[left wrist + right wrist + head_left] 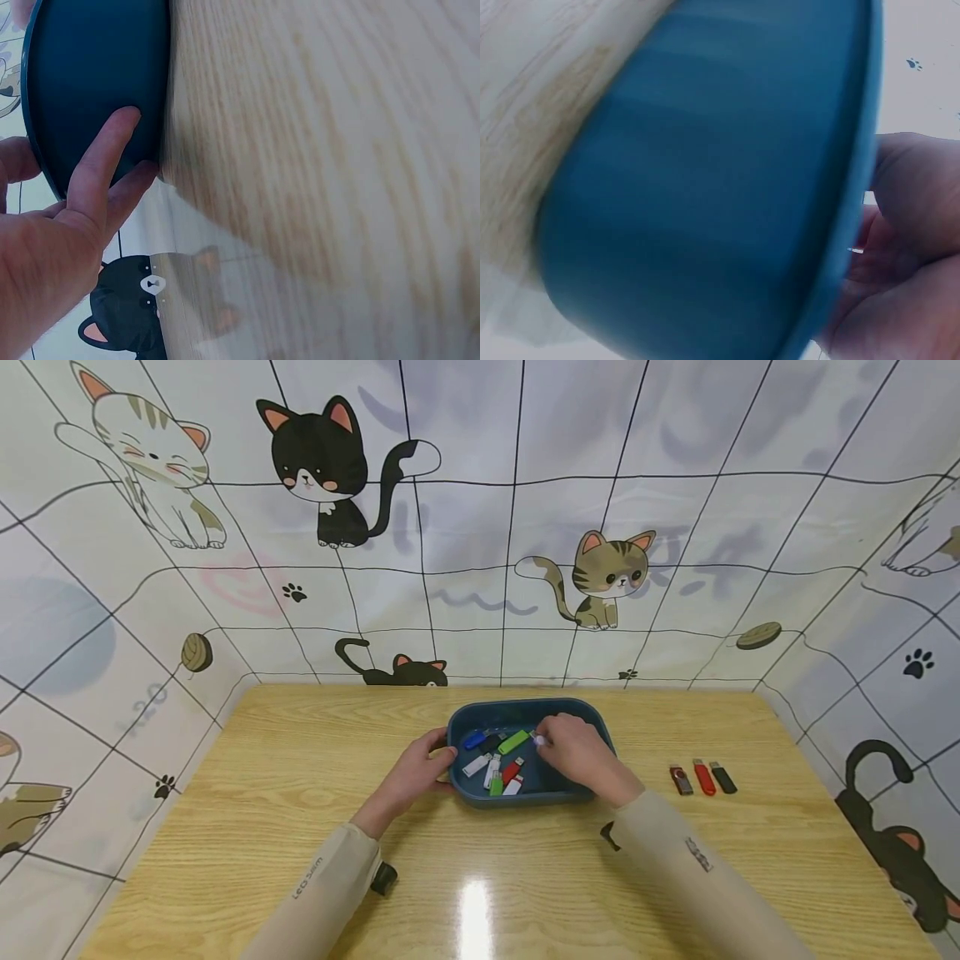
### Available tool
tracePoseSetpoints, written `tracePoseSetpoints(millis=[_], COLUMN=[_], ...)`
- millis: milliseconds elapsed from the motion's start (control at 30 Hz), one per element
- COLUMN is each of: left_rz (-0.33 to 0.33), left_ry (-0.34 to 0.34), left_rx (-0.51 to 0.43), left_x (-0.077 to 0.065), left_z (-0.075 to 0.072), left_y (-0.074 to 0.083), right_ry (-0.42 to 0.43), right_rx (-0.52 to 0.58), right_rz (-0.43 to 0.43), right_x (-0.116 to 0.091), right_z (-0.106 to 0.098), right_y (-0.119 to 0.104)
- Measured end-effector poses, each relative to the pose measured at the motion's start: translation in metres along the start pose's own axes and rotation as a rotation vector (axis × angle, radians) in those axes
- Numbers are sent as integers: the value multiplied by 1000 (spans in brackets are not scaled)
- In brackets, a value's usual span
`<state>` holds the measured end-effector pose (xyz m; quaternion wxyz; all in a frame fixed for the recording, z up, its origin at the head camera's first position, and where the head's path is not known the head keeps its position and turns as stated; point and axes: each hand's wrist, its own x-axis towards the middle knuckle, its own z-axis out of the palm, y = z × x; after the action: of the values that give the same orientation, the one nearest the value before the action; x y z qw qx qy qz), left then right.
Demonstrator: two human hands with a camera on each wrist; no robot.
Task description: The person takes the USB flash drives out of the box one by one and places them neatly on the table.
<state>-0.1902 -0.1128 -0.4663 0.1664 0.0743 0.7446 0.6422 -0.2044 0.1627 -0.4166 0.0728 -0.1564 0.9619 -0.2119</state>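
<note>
A dark blue plastic tub [480, 800] stands on the table with several USB flash drives in it. Among them are a blue one [475, 740], a long green one [513, 742], a red one [511, 771] and a white one [476, 766]. My left hand [417, 770] grips the tub's left end, thumb at the rim and fingers along the outer wall [97, 90]. Reaching over the right side, my right hand [577, 750] pinches a whitish flash drive [539, 740] inside the tub, mostly hidden by the fingers. In the right wrist view, the tub's wall [705, 165] hides its fingertips.
Right of the tub, three flash drives lie in a row on the wooden table [300, 827]: a dark red one with a metal swivel cover [681, 780], a red one [704, 777] and a black one [723, 778]. A cat-patterned curtain [480, 527] hangs behind and at both sides.
</note>
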Motion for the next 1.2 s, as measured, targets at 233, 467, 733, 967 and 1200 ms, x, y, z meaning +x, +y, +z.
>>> tracePoseSetpoints(millis=[233, 467, 733, 967, 1200], left_rz=[0, 12, 12, 14, 7], left_ry=[3, -1, 7, 11, 15], left_rx=[-9, 4, 10, 10, 1], left_x=[1, 0, 1, 1, 1], left_z=[0, -1, 0, 0, 1], left_y=[-1, -1, -1, -1, 0], right_ry=[57, 74, 97, 133, 148], right_rx=[26, 66, 77, 72, 46], right_rz=[-23, 20, 70, 111, 139], right_x=[-11, -22, -39, -58, -75], right_z=[-14, -32, -56, -74, -85], right_y=[7, 18, 34, 57, 81])
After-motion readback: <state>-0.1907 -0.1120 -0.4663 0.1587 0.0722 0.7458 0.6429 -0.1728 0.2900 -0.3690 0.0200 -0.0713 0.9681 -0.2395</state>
